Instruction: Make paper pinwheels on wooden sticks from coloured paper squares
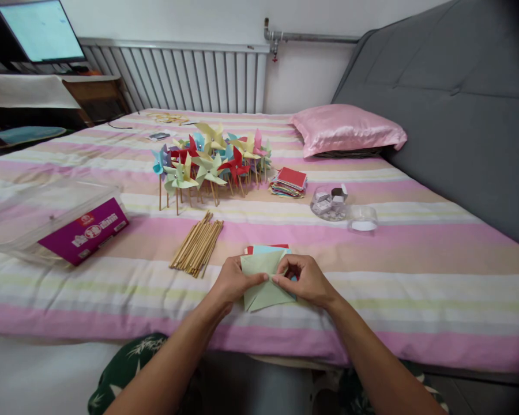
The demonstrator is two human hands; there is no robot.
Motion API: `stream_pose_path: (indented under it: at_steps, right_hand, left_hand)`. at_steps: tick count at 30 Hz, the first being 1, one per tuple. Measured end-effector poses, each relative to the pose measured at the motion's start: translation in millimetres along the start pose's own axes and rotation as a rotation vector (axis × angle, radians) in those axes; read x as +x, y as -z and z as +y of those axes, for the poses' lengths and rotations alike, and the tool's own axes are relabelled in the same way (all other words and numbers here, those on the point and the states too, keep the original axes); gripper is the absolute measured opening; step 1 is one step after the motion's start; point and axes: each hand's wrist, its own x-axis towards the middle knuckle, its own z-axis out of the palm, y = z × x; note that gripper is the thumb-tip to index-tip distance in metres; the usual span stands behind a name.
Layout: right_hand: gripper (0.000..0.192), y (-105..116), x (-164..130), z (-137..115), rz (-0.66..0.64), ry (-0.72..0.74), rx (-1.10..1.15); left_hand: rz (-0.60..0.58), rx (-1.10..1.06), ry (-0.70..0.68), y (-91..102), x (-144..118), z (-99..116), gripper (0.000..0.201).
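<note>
While the left hand (233, 282) and right hand (308, 280) both pinch the green paper (266, 297) near the bed (415, 288)'s front edge, light, even thumb pressure should prevent creases!

Green paper (266, 295) partly hides a blue sheet (268, 249); the left edge crops a box (75, 230).

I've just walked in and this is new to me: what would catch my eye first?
Most likely the crowd of colorful paper pinwheels standing on the striped bed. Nearer, the left hand and right hand pinch pale green paper near its middle. The shiny pink pillow beside the gray headboard stands out too.
</note>
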Motion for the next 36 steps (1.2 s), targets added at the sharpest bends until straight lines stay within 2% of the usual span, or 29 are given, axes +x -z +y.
stream_pose_path:
  at_steps: [2,3,7,9,11,15,16,22,27,36]
  right_hand:
    - [0.012,-2.0,-0.3,-0.2,0.050,0.007,0.045]
    - [0.019,-3.1,-0.5,-0.9,0.082,0.014,0.077]
    - [0.064,-6.9,-0.4,-5.1,0.182,0.040,0.194]
    - [0.075,-8.4,-0.2,-5.8,0.193,0.035,0.213]
    - [0.070,-9.8,-0.1,-5.0,0.177,0.028,0.203]
    - [0.022,-12.4,0.0,-1.6,0.119,-0.002,0.104]
    - [0.016,-12.9,0.0,-0.8,0.120,-0.011,0.080]
    - [0.024,-14.1,-0.4,3.1,0.158,-0.054,0.098]
    - [0.022,-14.6,-0.3,7.2,0.162,-0.074,0.154]
    - [0.018,-12.0,1.1,5.2,0.194,-0.221,0.528]
  left_hand:
    - [0.030,-0.028,-0.017,-1.3,0.0,0.1,0.033]
    - [0.049,-0.047,-0.029,-1.7,0.2,0.1,0.034]
    - [0.113,-0.109,-0.062,-1.7,1.9,-0.3,0.037]
    - [0.132,-0.128,-0.073,-1.6,2.6,-0.6,0.035]
    - [0.151,-0.142,-0.085,-2.3,2.7,-0.6,0.034]
    - [0.175,-0.145,-0.097,-5.3,1.1,0.1,0.034]
    - [0.176,-0.141,-0.101,-6.0,0.6,0.0,0.034]
    - [0.142,-0.144,-0.119,-10.3,-2.1,-2.6,0.040]
    - [0.124,-0.171,-0.117,-13.1,-4.6,-2.3,0.044]
    - [-0.050,-0.214,-0.059,-8.1,-7.6,2.8,0.015]
